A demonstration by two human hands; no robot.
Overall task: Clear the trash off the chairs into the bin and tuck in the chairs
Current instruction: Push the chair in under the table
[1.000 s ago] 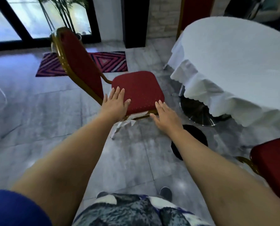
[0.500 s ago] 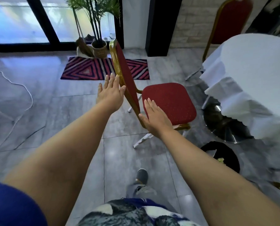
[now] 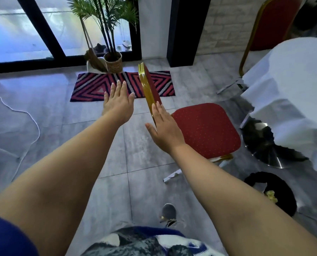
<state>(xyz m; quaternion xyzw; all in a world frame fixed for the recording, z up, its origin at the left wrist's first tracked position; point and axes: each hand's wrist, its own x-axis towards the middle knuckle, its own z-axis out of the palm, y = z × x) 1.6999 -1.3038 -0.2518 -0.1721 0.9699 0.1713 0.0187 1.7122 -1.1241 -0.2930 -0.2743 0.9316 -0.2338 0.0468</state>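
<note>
A red chair (image 3: 205, 128) with a gold frame stands on the floor, its seat toward the table (image 3: 292, 85) on the right, its backrest (image 3: 148, 89) seen edge-on. My right hand (image 3: 163, 128) lies with straight fingers against the gold edge of the backrest, low down. My left hand (image 3: 119, 102) hovers flat with spread fingers just left of the backrest, apart from it. A black bin (image 3: 272, 191) with yellow-green trash inside sits at the lower right, under the tablecloth's edge. The seat is bare.
A second red chair (image 3: 270, 24) stands behind the white-clothed table. A striped rug (image 3: 98, 85) and a potted palm (image 3: 113, 60) lie ahead by the glass doors. A white cable (image 3: 24, 115) runs across the floor at left. My shoe (image 3: 168, 213) is below.
The view has swung so that I stand behind the chair. Both hands left the seat's front edge; the right one now rests on the backrest, the left hangs beside it.
</note>
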